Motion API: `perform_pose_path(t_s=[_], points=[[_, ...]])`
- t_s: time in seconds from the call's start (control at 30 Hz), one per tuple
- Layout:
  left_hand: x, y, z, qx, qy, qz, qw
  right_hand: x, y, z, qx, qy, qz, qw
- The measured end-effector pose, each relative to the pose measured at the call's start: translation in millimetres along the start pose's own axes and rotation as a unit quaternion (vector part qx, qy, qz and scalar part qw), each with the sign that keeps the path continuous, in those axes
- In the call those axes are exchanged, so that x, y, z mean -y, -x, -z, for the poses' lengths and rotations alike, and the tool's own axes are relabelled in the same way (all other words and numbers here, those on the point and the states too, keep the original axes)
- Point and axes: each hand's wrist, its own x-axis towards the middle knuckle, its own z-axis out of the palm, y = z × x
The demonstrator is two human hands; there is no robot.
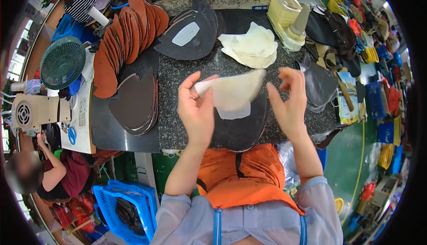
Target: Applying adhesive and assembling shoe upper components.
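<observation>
From the head view, which is all I've got on my end, the left hand (195,113) has the thin white piece (233,90) by its left end, pinched between thumb and fingers. The piece is in the air above the dark speckled table (178,78), and its right tip is smeared by motion blur, so I can't make out that edge. The right hand (290,105) is just beside that tip, thumb and fingers wide apart; looks like a gap to me, nothing in its grip.

Underneath is a dark curved piece (242,133) with a pale patch (235,113). The white piece hides the patch's top, so I can't tell its full shape. Past the hands I get a white stack (250,44) and a dark stack (189,47), the latter overlapping whatever's behind it. Clear plastic (318,85) glares over the dark stuff on the right. Far left, a co-worker (53,174) is partly lost at the fisheye rim.
</observation>
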Motion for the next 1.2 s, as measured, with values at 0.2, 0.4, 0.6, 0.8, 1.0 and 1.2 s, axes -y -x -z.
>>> perform_pose_path(t_s=[0.2,0.4,0.6,0.8,1.0,1.2], points=[[-1,30,-23,0.127,-0.306,-0.245,0.911,38,1,-8,0.203,-0.169,0.043,0.963],[-21,30,-15,0.187,-0.266,-0.202,0.924,38,-5,5,0.226,-0.195,-0.017,0.954],[-35,23,4,0.209,-0.150,-0.079,0.963,38,-11,7,0.257,-0.181,0.090,0.945],[-37,25,-1,0.143,-0.127,-0.017,0.981,38,-7,0,0.235,-0.196,0.123,0.944],[-6,2,37,0.178,0.280,0.268,0.904,38,-13,-5,0.256,-0.374,0.331,0.827],[-24,-10,69,-0.144,0.042,-0.040,0.988,3,-16,13,0.201,-0.005,0.121,0.972]])
